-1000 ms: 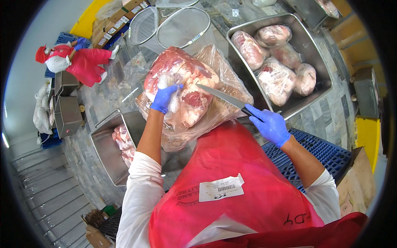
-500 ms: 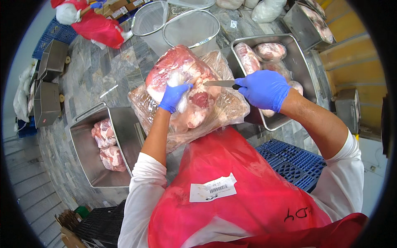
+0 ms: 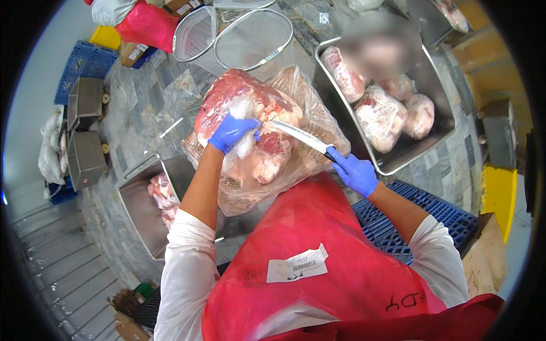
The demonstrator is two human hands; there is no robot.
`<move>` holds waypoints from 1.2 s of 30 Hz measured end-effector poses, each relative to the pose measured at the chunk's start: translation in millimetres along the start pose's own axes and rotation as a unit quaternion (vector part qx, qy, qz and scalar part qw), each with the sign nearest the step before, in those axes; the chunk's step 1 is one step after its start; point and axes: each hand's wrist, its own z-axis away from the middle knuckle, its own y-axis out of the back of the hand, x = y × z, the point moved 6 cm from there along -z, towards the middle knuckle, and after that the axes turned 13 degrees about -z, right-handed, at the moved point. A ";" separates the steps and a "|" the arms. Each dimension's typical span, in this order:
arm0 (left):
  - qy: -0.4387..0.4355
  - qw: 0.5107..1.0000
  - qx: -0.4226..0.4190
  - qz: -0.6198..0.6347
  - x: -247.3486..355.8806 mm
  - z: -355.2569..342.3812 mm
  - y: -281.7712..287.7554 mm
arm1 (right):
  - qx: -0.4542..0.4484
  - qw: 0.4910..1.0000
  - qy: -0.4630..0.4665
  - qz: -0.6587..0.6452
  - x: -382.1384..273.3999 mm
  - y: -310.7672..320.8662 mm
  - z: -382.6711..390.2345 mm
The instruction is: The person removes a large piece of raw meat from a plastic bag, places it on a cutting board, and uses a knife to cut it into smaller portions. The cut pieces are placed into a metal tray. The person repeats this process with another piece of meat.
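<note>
A large raw cut of meat (image 3: pixel 227 91), red with pale fat, lies on crumpled clear plastic wrap (image 3: pixel 327 133) in front of me. My left hand (image 3: pixel 232 133), in a blue glove, is closed on a crumpled white wad (image 3: pixel 243 108) pressed against the meat; whether it is cloth or plastic I cannot tell. In my blue-gloved right hand (image 3: pixel 355 172) is a knife (image 3: pixel 301 135), gripped by its dark handle. Its blade slants up to the left, the tip at the fatty middle of the meat close to my left fingers.
To the right stands a steel tub (image 3: pixel 441 136) with several wrapped meat pieces; another steel tub (image 3: pixel 145 221) with meat is at the left. Clear hoop-rimmed bins (image 3: pixel 253 40) stand beyond. A blue pallet (image 3: pixel 421 213) lies at lower right. A co-worker in red (image 3: pixel 148 25) is at upper left.
My right hand has dropped nearer to me, swinging the knife from nearly level to a slant, its tip now farther left. My left hand stays on the white wad. The view has shifted.
</note>
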 end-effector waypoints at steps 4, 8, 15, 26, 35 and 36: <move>-0.019 0.991 0.032 -0.126 5.8 -28.5 14.7 | -0.025 0.997 -0.052 -0.047 0.3 -4.9 5.7; 0.010 0.990 0.099 0.096 -17.6 -22.2 18.6 | -0.056 0.989 -0.096 -0.096 1.0 7.2 19.8; -0.030 0.991 0.074 0.110 -16.5 -11.3 12.6 | -0.034 0.980 -0.106 -0.163 2.9 34.7 38.6; -0.086 0.901 0.199 0.376 -56.7 0.2 47.2 | -0.110 0.981 -0.133 -0.092 3.0 134.2 -60.6; -0.058 0.919 0.297 0.254 -133.4 72.1 89.9 | -0.118 0.967 -0.152 -0.165 22.2 125.5 -30.2; -0.025 0.920 0.336 0.198 -146.5 93.8 95.6 | -0.137 0.956 -0.182 -0.184 23.8 122.0 -20.0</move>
